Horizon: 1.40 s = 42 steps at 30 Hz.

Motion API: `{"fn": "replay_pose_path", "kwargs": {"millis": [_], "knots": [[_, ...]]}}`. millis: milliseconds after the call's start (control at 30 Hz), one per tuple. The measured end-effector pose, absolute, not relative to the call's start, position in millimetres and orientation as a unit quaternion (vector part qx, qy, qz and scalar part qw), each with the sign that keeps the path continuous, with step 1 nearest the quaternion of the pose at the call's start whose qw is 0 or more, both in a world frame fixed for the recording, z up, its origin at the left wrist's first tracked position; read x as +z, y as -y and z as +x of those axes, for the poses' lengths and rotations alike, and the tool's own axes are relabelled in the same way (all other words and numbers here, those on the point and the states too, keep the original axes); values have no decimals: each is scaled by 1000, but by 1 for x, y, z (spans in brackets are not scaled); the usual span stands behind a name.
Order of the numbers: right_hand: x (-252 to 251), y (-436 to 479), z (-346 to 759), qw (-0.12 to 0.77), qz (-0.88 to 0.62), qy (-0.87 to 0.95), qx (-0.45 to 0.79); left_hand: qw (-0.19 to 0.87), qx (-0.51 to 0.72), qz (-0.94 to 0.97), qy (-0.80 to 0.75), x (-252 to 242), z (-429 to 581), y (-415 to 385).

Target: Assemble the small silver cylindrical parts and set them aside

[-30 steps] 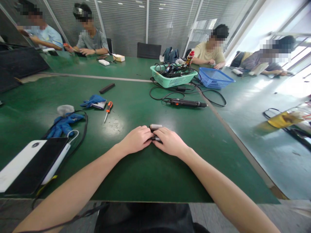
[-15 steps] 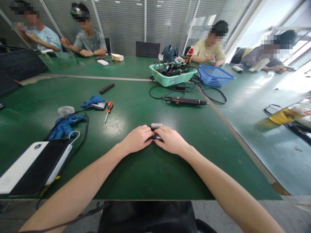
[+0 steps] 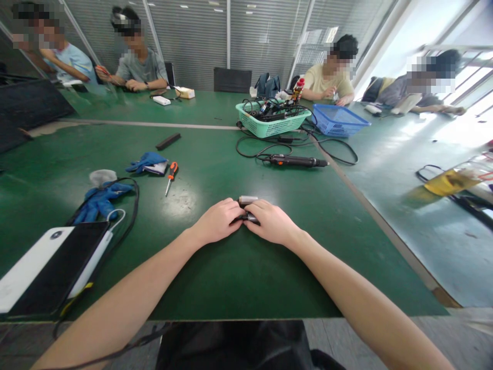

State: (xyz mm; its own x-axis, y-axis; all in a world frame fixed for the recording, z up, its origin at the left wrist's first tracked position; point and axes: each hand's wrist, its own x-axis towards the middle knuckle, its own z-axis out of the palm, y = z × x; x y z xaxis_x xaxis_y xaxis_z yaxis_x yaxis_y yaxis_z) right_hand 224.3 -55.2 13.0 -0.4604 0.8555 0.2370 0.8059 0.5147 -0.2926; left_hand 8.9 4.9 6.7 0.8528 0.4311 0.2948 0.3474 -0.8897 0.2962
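Note:
Both hands meet over the green table. The fingers of my left hand (image 3: 217,221) are closed around one end of a dark cylindrical piece with a metallic sheen (image 3: 252,218). On its other end, my right hand (image 3: 271,221) is curled with fingertips almost touching the left ones. Much of this piece is covered by the fingers, so its kind cannot be made out. Just behind the fingertips lies a short silver cylinder (image 3: 248,199) with a dark end. Farther left on the table is a screwdriver (image 3: 172,178) with an orange and black handle.
Left are blue gloves (image 3: 100,201), a black-and-white tablet-like device (image 3: 50,267) and a dark bar (image 3: 168,141). Beyond my hands lie a corded electric screwdriver (image 3: 298,161), a green basket (image 3: 269,127) of tools and a blue basket (image 3: 339,126). Several people sit around the table.
My hands keep the same grip on the dark piece. The view has shifted very slightly; nothing on the table has visibly moved.

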Motion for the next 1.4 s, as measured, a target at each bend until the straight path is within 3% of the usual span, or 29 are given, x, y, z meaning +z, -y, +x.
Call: {"fn": "replay_pose_path", "kwargs": {"millis": [1400], "knots": [[1, 56, 218, 208, -507, 836, 42, 126, 184, 949, -224, 1, 7, -4]]}}
